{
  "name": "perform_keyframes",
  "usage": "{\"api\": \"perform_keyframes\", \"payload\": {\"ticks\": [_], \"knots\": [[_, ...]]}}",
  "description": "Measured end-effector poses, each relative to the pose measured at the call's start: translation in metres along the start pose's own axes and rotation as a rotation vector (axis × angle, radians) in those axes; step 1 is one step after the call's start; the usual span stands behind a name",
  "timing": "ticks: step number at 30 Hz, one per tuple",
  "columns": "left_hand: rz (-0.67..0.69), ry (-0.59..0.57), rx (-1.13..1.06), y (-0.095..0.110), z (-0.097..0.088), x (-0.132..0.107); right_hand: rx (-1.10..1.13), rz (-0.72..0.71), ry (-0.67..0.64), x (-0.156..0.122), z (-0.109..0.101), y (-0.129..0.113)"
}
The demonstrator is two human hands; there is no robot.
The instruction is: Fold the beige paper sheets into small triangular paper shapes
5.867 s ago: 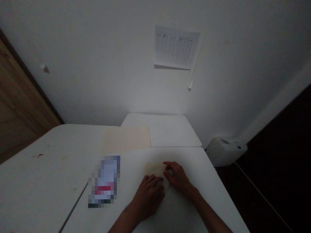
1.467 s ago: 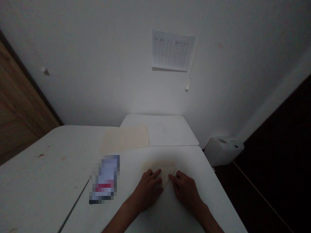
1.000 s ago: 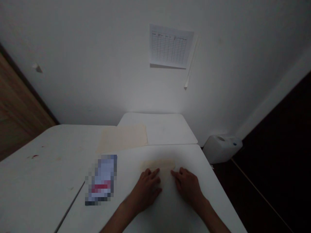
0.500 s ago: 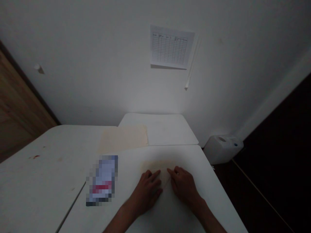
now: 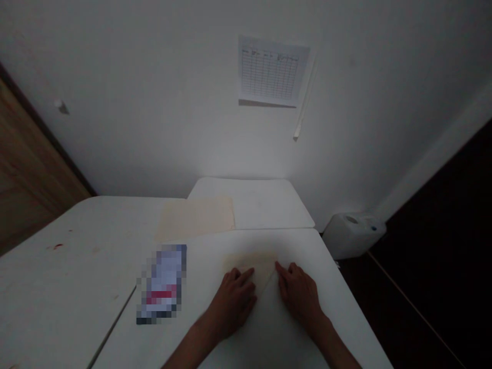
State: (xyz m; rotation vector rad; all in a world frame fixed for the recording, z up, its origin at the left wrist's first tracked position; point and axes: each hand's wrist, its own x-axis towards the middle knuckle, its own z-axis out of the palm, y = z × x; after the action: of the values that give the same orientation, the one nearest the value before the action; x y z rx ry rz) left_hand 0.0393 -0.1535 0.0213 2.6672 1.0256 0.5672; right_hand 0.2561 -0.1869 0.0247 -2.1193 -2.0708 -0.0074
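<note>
White tabletop (image 5: 330, 338) with dark seam (image 5: 112, 327) at near left; red stain (image 5: 58, 246) at far left; second tabletop (image 5: 272, 202) at far side, against wall (image 5: 154, 92); beige sheet (image 5: 196, 218), flat, far left of centre, partly over second tabletop; pixelated item (image 5: 163, 284) with red band, left of centre, too blurred to identify; printed grid (image 5: 269, 72), fixed to wall; white plastic container (image 5: 351, 236) at right, beyond tabletop edge; thin pale sheet (image 5: 261, 261), flat on tabletop near centre, partly covered by left hand (image 5: 234, 302); compared with half a second ago: right hand (image 5: 300, 292) shifted right, gap between index fingertips wider, left hand practically unmoved; left fingers: moderately spread, resting on pale sheet; right fingers: index outstretched to slanting right edge of pale sheet, others curled, cannot tell whether pinching
</note>
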Motion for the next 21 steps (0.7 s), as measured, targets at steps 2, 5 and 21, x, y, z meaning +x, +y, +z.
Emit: {"api": "perform_keyframes", "payload": {"ticks": [2, 5, 21], "knots": [[0.002, 0.005, 0.001, 0.0, 0.0, 0.0, -0.009, -0.003, 0.006, 0.001, 0.0, 0.001], [0.001, 0.01, 0.004, -0.002, 0.002, -0.002, -0.037, 0.004, 0.027, 0.005, 0.0, -0.001], [-0.028, 0.086, -0.082, -0.007, 0.008, -0.006, 0.288, -0.417, 0.068, 0.005, 0.001, -0.023]]}}
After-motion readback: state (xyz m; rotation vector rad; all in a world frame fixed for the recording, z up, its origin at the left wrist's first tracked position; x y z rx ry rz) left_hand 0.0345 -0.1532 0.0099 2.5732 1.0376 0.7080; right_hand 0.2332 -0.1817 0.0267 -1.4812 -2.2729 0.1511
